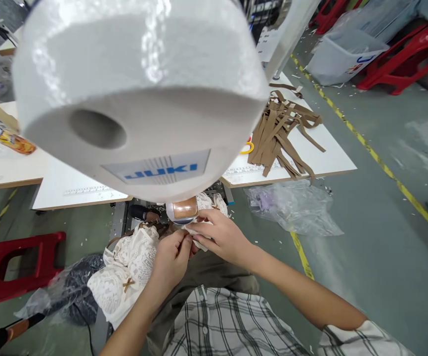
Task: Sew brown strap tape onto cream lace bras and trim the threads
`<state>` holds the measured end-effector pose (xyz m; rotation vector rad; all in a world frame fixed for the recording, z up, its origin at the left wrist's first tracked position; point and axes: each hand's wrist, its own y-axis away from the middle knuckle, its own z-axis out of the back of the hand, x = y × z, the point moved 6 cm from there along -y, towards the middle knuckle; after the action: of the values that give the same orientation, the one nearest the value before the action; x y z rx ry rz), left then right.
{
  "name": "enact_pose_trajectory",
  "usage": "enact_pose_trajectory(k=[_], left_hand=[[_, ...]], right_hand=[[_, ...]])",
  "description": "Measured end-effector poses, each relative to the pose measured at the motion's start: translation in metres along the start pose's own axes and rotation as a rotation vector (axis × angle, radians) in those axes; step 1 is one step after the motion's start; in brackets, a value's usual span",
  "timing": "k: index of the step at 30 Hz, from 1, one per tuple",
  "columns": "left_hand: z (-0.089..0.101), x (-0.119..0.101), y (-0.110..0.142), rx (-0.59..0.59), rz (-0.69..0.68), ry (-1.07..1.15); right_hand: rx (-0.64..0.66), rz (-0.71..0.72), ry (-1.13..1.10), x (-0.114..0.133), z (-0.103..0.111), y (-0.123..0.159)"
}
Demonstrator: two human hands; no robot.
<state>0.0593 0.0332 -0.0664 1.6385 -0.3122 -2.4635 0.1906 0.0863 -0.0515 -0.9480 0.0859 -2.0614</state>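
A big white JUKI sewing machine head [140, 94] fills the top of the head view. Under it, cream lace fabric [128, 267] with a small brown bow lies across my lap. My left hand [171, 259] pinches the lace edge with closed fingers. My right hand [219, 237] is closed on the same lace, just below a copper-coloured round part [185, 208] of the machine. The two hands touch at the fingertips. The needle area is hidden behind the machine head.
A pile of tan fabric strips [282, 133] and yellow-handled scissors [248, 147] lie on the white table [332, 158] at right. A clear plastic bag [291, 207] lies on the floor. A red stool [10, 264] stands at left, and red stools and a white bin [343, 57] stand at the back right.
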Motion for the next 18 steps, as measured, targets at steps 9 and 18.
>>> enact_pose_trajectory(k=[9, 18], left_hand=[[-0.004, 0.003, 0.000, 0.020, 0.039, 0.082], [0.000, 0.024, -0.015, 0.067, 0.198, 0.202]], right_hand=[[-0.109, 0.132, 0.042, 0.005, 0.006, 0.000], [-0.122, -0.146, 0.231, -0.090, 0.040, -0.028]])
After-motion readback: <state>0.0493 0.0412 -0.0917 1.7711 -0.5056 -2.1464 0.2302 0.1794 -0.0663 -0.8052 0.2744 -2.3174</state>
